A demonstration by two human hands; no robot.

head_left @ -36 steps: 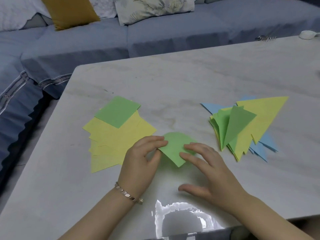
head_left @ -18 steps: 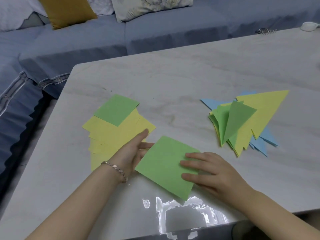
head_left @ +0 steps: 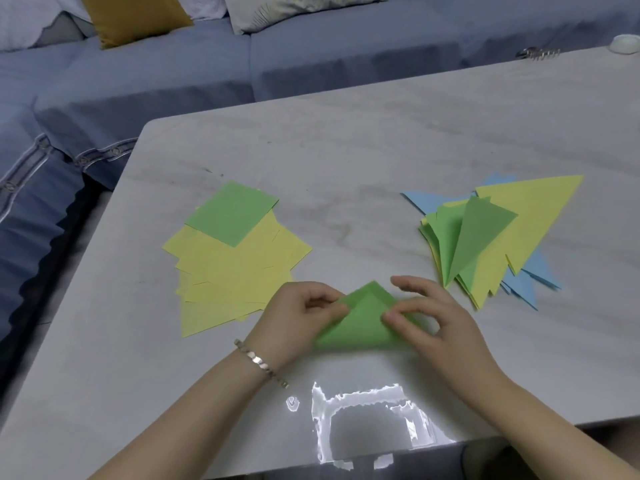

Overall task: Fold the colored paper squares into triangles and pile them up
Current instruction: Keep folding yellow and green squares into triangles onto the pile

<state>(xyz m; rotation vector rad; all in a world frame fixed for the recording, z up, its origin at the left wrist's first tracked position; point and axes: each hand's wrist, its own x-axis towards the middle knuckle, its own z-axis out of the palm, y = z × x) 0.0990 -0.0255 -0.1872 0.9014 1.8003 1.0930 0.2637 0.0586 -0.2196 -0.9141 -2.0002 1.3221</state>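
A green paper square (head_left: pixel 363 320) lies bent over itself near the table's front edge, its near corner brought up to the far corner. My left hand (head_left: pixel 298 317) pinches its left side and my right hand (head_left: pixel 429 317) pinches its right side. To the left lies a stack of flat yellow squares (head_left: pixel 235 271) with one green square (head_left: pixel 232 213) on top. On the right sits a fanned pile of folded triangles (head_left: pixel 485 237), green, yellow and blue.
The grey marble table (head_left: pixel 346 150) has a glare patch near its front edge. A blue sofa (head_left: pixel 173 74) with cushions runs behind and to the left. A small white object (head_left: pixel 625 43) and a metal clip (head_left: pixel 536 53) rest at the far right corner.
Half a second ago the green square lay flat under my hands. Now its near half is folded up over the far half, and both hands have closed onto its sides.
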